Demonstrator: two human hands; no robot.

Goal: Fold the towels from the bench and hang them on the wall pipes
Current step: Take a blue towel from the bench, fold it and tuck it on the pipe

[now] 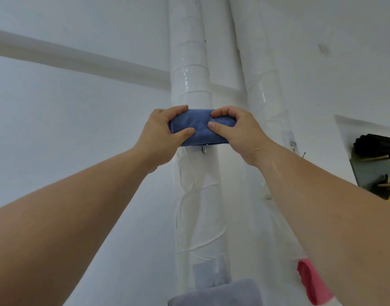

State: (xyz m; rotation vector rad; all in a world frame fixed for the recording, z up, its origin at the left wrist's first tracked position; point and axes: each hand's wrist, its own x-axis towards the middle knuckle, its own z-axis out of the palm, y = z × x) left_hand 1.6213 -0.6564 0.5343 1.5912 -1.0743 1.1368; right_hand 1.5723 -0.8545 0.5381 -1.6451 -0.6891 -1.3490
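Both hands, left hand (162, 134) and right hand (236, 131), clamp the folded blue towel (200, 129) flat against the wrapped pipe (190, 80), likely lining it onto the hook (204, 149) below.

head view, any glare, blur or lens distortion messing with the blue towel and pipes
Head view: soft, even light, no hard shadows; small glare streaks on the glossy white wrapped pipe; wide-angle bending splays the pipes and stretches the forearms; the folded blue towel and both hands, left and right, look reasonably sharp.

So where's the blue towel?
In the middle of the head view, the blue towel is held by both hands against the white pipe, just above a small metal hook.
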